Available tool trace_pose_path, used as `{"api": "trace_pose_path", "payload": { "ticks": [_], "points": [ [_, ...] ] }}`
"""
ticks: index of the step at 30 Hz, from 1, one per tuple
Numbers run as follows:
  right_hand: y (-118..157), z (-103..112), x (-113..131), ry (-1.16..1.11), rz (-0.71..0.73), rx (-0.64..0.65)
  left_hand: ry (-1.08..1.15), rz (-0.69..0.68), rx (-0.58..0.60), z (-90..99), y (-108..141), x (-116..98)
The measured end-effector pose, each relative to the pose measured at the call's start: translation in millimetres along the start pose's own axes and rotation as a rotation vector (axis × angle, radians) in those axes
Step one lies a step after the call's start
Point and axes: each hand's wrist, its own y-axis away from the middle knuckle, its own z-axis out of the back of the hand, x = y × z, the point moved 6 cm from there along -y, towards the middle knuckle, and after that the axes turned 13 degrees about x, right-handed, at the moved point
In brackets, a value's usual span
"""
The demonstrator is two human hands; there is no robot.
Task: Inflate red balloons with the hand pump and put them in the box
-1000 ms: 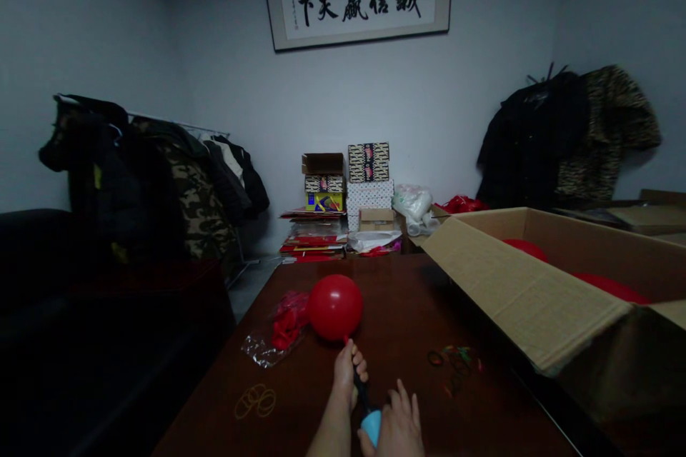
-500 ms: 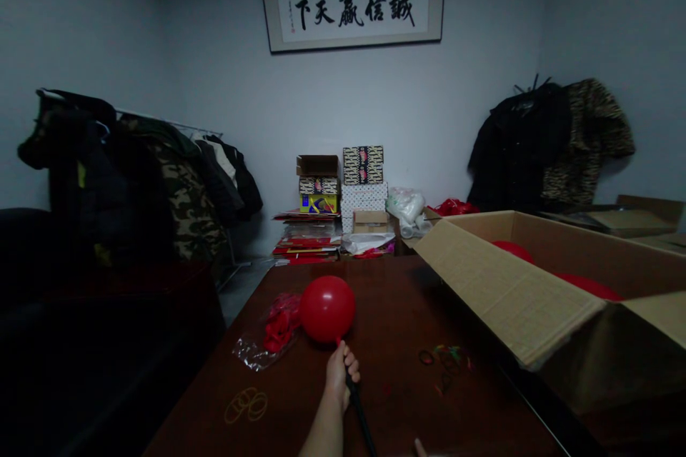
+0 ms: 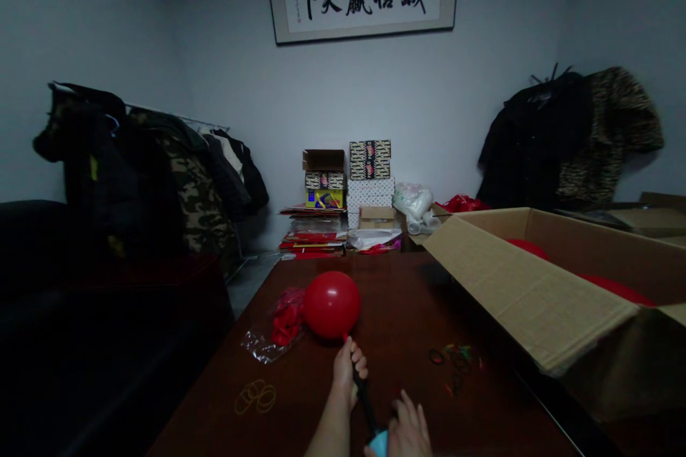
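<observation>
A round, inflated red balloon (image 3: 332, 305) sits above the dark wooden table, its neck at the tip of a black pump tube (image 3: 366, 403). My left hand (image 3: 349, 370) is wrapped round the balloon's neck and the upper end of the tube. Near the bottom edge, my right hand (image 3: 408, 428) is beside the light blue part of the pump (image 3: 378, 444), its fingers bent; their hold on it is unclear. Left of the balloon lies a clear plastic bag of flat red balloons (image 3: 286, 321).
Yellowish rubber bands (image 3: 256, 396) lie on the table (image 3: 300, 407) at left, coloured bands (image 3: 455, 360) at right. An open cardboard box (image 3: 536, 285) with red balloons (image 3: 616, 289) stands at the right. Stacked boxes (image 3: 369, 193) are beyond the table.
My right hand has come up into view with the light blue pump part beside it. The view has shifted slightly; my left hand still grips the balloon's neck.
</observation>
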Motion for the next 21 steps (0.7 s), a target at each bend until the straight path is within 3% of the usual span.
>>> {"api": "trace_pose_path", "payload": {
  "ticks": [7, 21],
  "points": [
    [-28, 35, 37, -0.004, -0.042, -0.059, -0.05, 0.025, 0.038, 0.6, -4, -2],
    [-22, 33, 37, 0.047, -0.041, -0.022, -0.047, 0.003, 0.011, 1.8, -1, -2]
  ]
}}
